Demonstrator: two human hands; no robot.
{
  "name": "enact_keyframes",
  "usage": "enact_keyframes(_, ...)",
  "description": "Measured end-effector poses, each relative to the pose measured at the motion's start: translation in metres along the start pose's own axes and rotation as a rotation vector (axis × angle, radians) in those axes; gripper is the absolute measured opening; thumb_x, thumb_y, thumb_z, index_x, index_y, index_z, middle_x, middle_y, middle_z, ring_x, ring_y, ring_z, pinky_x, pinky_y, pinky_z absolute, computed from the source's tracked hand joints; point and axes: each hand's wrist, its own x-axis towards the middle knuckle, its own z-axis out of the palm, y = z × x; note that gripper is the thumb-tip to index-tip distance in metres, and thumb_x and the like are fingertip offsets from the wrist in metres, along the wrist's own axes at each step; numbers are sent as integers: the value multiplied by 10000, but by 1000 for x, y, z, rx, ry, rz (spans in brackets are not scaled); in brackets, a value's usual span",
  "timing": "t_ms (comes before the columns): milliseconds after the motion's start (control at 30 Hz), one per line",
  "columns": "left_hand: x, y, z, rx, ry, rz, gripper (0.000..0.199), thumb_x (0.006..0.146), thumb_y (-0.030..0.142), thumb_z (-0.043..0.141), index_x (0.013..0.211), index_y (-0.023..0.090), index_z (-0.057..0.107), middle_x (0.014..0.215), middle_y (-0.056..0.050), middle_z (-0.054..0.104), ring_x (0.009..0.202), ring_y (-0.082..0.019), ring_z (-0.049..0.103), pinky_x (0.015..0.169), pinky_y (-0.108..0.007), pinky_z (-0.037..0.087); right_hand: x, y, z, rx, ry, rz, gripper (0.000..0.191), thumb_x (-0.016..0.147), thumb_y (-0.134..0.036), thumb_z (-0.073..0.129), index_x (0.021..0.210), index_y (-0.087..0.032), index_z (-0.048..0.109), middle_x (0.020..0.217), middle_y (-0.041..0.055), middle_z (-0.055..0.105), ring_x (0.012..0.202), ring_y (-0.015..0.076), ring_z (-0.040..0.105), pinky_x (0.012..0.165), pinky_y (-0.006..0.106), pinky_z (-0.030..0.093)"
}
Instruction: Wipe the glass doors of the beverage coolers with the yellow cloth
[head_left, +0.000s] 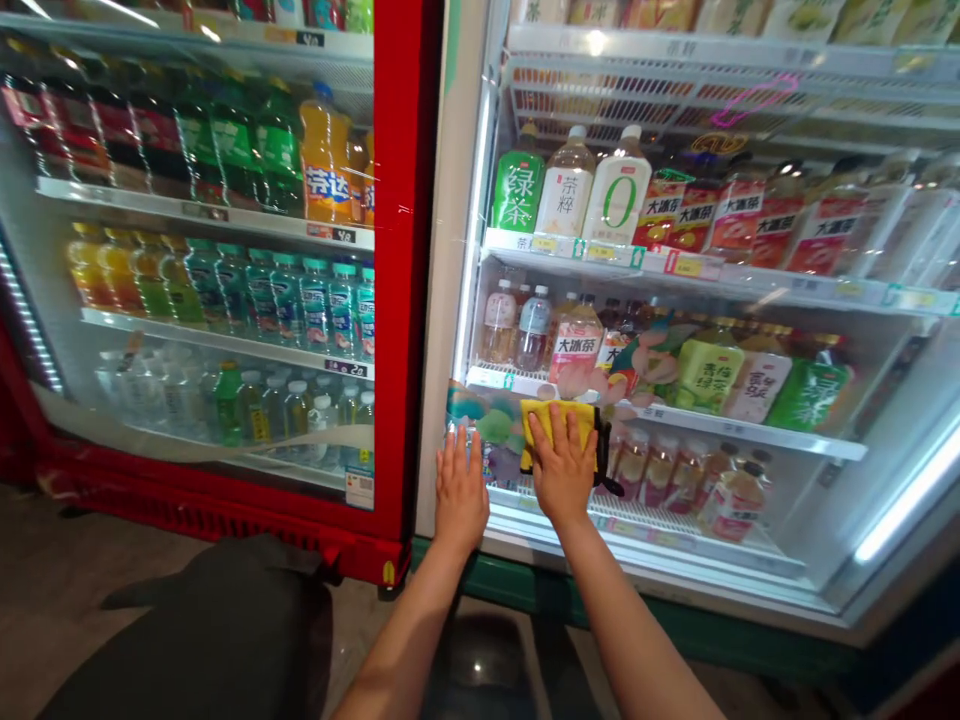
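My right hand (561, 470) holds a yellow cleaning cloth (534, 418) with a dark border flat against the glass door of the right drinks fridge (433, 440). The fingers are spread over the cloth, and a dark strap end hangs at its right edge. To the left, my left hand (459, 495) lies at the door's left edge with its fingers stretched out and holds nothing. Coloured patches, printed or reflected, show on the glass around the cloth. Behind it stand bottled drinks, among them pink-labelled bottles (577, 345).
A red-framed drinks fridge (405, 300) with shelves of bottles stands close on the left. Several large tea bottles (566, 190) fill an upper shelf of the right fridge. A dark grey shape (217, 630), perhaps clothing, is at the lower left above the floor (367, 640).
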Motion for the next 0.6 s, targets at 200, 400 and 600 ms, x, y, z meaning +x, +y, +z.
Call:
enact_keyframes(200, 8, 26, 3, -8, -1, 74, 865, 880, 53, 486, 1639, 191, 95, 1702, -165, 168, 1577, -324, 129, 1243, -581, 272, -25, 17, 1, 89, 53, -143, 702, 921, -106, 475, 1573, -350, 376, 1610, 92, 426, 1581, 289, 167, 1238, 690, 48)
enact_keyframes(400, 19, 52, 4, -29, 9, 121, 855, 904, 73, 476, 1642, 219, 71, 1709, -143, 155, 1581, -313, 113, 1250, -583, 252, 0, 67, -27, 5, 79, -5, 644, 937, -144, 505, 1545, -341, 429, 1651, 80, 354, 1578, 317, 167, 1235, 689, 81)
enact_keyframes(600, 19, 71, 13, 0, 1, 155, 860, 910, 82, 494, 1642, 223, 65, 1706, -157, 158, 1584, -319, 95, 1252, -587, 236, -67, 101, -19, 10, 80, -119, 640, 926, -102, 464, 1522, -335, 459, 1573, 94, 484, 1584, 275, 153, 1243, 670, 47)
